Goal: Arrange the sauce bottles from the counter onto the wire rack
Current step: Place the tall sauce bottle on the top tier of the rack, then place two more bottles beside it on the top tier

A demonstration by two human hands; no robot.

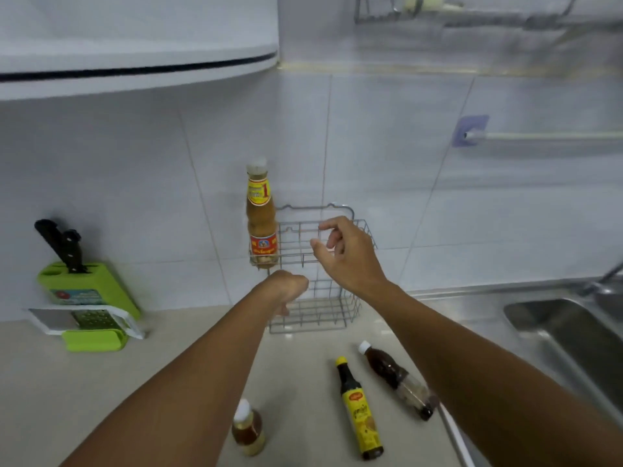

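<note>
A grey wire rack (328, 299) hangs on the tiled wall above the counter. An orange sauce bottle (261, 219) with a yellow and red label stands upright in the rack's left end. My right hand (347, 252) hovers open in front of the rack's upper tier, holding nothing. My left hand (288, 289) is curled just below the orange bottle, at the rack's front; what its fingers touch is hidden. On the counter stand a dark bottle with a yellow cap (359, 407), a brown bottle with a white cap (396, 377) and a small amber bottle (247, 428).
A green knife block (86, 288) with black-handled knives and a green grater (89, 326) sit at the left by the wall. A steel sink (569, 332) lies at the right. A towel rail (546, 136) and a high wire shelf (472, 15) are on the wall.
</note>
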